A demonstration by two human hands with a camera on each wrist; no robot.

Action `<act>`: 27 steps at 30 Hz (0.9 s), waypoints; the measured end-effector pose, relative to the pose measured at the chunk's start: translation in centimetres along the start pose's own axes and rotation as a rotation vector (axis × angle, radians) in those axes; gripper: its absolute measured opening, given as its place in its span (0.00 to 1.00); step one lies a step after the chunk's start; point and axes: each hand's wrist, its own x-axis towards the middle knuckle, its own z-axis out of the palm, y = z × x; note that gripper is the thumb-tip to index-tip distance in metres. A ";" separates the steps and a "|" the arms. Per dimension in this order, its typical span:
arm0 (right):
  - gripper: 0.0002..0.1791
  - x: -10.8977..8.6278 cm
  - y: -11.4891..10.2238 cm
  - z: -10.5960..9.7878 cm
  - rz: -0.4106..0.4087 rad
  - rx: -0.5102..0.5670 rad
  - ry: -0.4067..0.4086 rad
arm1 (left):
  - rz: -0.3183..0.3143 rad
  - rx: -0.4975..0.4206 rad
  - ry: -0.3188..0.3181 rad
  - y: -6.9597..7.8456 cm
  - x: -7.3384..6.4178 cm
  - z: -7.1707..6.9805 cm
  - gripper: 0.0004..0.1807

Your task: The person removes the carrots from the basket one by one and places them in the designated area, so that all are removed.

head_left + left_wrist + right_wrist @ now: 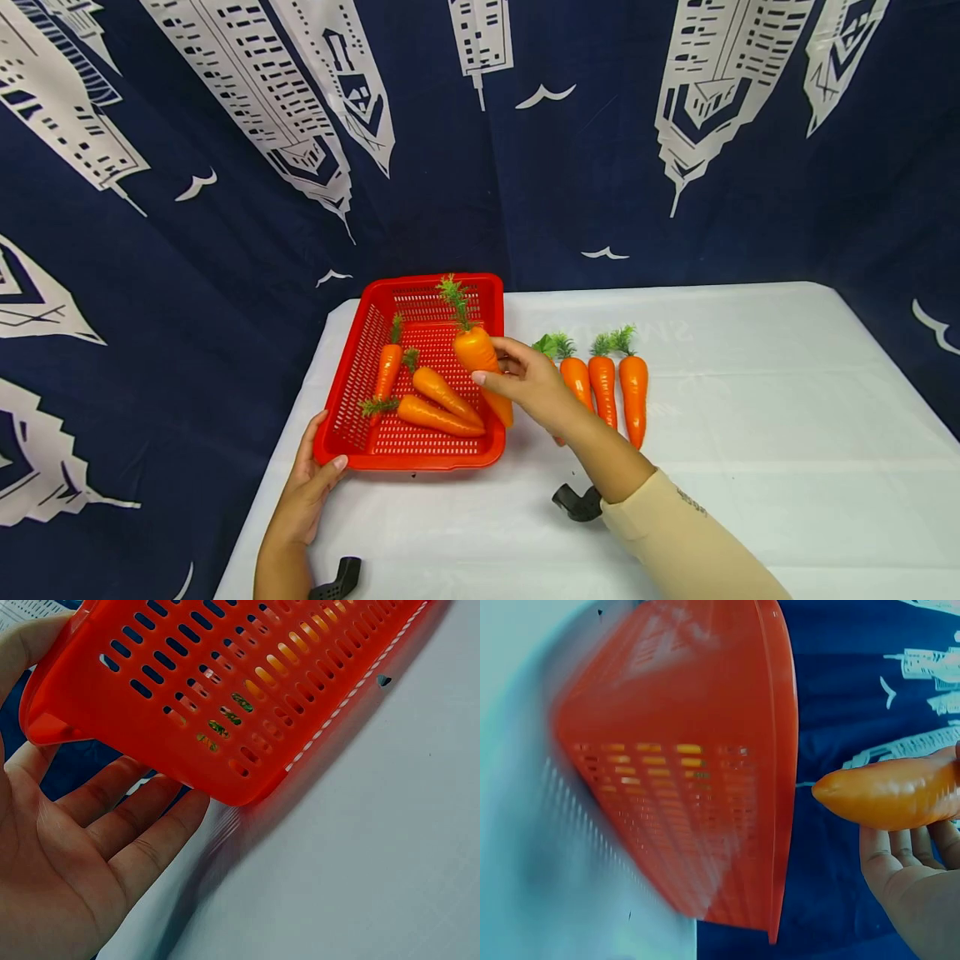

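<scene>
My right hand (536,383) holds an orange carrot (476,350) with a green leafy top between thumb and fingers, over the right side of a red plastic basket (420,462). In the right wrist view the carrot's tip (855,796) points toward the basket and stands apart from its rim. My left hand (302,496) grips the basket's near left corner, thumb over the rim and fingers (154,847) at the outer side and below. Inside the basket lie three carrots: one (387,371) along the left, two (442,393) nearer the front right.
Several more carrots (633,400) lie in a row right of the basket, partly behind my right forearm. A white cloth (750,450) covers the table. Dark blue fabric (562,192) with white buildings hangs behind. Black wrist pieces (577,503) show by both forearms.
</scene>
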 end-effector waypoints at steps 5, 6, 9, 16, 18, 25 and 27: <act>0.29 -0.3 0.4 -1.3 0.004 -0.026 0.035 | -0.011 -0.002 0.011 0.1 0.0 0.0 0.43; 0.29 -0.4 0.5 -1.6 0.008 -0.038 0.048 | -0.013 -0.002 0.013 0.1 0.0 0.0 0.43; 0.30 -0.7 1.0 -2.4 0.034 -0.069 0.084 | -0.015 0.001 0.015 0.2 -0.1 0.1 0.44; 0.34 -1.3 2.7 -4.1 0.074 -0.113 0.146 | -0.017 0.002 0.016 0.1 -0.1 0.1 0.43; 0.34 -1.6 3.2 -4.7 0.092 -0.125 0.167 | -0.017 0.002 0.014 0.1 -0.1 0.1 0.43; 0.34 -2.8 4.1 -7.0 0.145 -0.142 0.236 | -0.017 0.006 0.012 0.2 -0.1 0.1 0.44; 0.35 -3.1 4.2 -7.7 0.171 -0.133 0.253 | -0.020 0.008 0.014 0.2 -0.1 0.1 0.44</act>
